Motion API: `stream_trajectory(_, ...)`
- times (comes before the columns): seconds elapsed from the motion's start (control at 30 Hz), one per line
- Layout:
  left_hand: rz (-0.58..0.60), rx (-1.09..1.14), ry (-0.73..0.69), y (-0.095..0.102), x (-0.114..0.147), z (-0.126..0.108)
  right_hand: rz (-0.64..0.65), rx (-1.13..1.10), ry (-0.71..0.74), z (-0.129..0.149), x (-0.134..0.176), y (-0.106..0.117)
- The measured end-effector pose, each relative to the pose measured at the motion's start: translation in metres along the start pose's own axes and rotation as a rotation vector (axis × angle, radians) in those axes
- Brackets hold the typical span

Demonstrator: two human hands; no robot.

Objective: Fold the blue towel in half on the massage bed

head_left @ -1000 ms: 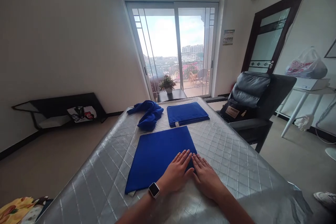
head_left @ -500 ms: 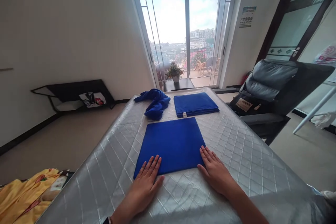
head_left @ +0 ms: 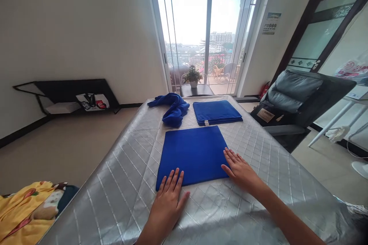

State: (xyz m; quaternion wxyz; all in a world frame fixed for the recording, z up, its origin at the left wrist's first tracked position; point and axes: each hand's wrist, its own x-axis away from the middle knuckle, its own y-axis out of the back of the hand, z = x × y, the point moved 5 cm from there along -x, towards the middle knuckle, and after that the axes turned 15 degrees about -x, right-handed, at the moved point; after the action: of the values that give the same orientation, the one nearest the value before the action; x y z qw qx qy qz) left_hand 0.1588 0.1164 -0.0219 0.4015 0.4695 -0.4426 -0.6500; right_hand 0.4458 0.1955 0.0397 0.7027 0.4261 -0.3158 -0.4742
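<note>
A flat blue folded cloth [head_left: 192, 155] lies on the silver quilted table cover [head_left: 138, 160] in front of me. My left hand [head_left: 169, 199] rests palm down with its fingertips on the near left corner of this cloth, fingers stretched out and thumb apart. On the other side, my right hand [head_left: 240, 170] lies flat over the cloth's right edge near the close corner, fingers straight. Behind it sits a neat stack of folded blue cloths [head_left: 217, 111] with a small white tag. To the left of that stack is a crumpled blue cloth [head_left: 174, 111].
A dark leather armchair [head_left: 296, 92] holding a black bag [head_left: 267, 115] stands to the right. Past the table's far end is a potted plant [head_left: 193, 75] on a small dark seat. Yellow patterned fabric [head_left: 25, 206] lies at the lower left.
My right hand has slid a little forward along the cloth's right edge. My left hand stays about the same corner. The whole view has shifted slightly.
</note>
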Motion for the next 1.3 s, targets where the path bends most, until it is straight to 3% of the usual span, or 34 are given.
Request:
stream_trajectory(0.1, -0.011, 0.0, 0.003, -0.002, 0.0, 0.0, 0.013, -0.002, 0.018, 0.009, -0.027, 0.006)
stream_trajectory(0.23, -0.002, -0.01, -0.002, -0.001, -0.001, 0.002, 0.003, -0.006, -0.014, 0.003, -0.054, -0.004)
stream_trajectory(0.43, 0.045, -0.047, -0.006, 0.018, -0.008, 0.002, -0.009, -0.044, -0.03, -0.009, -0.06, -0.021)
stream_trajectory(0.53, 0.057, -0.026, -0.083, 0.035, -0.037, -0.018, 0.001, -0.057, -0.029, -0.009, -0.059, -0.02)
stream_trajectory(0.7, 0.038, 0.113, -0.324, 0.054, -0.122, -0.085, 0.011, -0.057, -0.022, -0.006, -0.059, -0.016)
stream_trajectory(0.83, 0.005, 0.159, -0.307, 0.045, -0.178, -0.123, 0.038, -0.032, 0.015, -0.005, -0.056, -0.017)
stream_trajectory(0.93, 0.027, 0.139, -0.267, 0.029, -0.189, -0.129, 0.01, -0.048, 0.025, -0.006, -0.056, -0.017)
stream_trajectory(1.0, 0.036, 0.112, -0.262, 0.02, -0.185, -0.121, -0.006, -0.07, 0.004, -0.007, -0.057, -0.017)
stream_trajectory(1.1, 0.044, 0.055, -0.237, 0.009, -0.171, -0.091, -0.022, -0.091, -0.026, -0.007, -0.058, -0.017)
stream_trajectory(1.3, 0.12, -0.091, -0.035, -0.016, -0.132, 0.013, -0.029, -0.086, -0.048, -0.006, -0.058, -0.016)
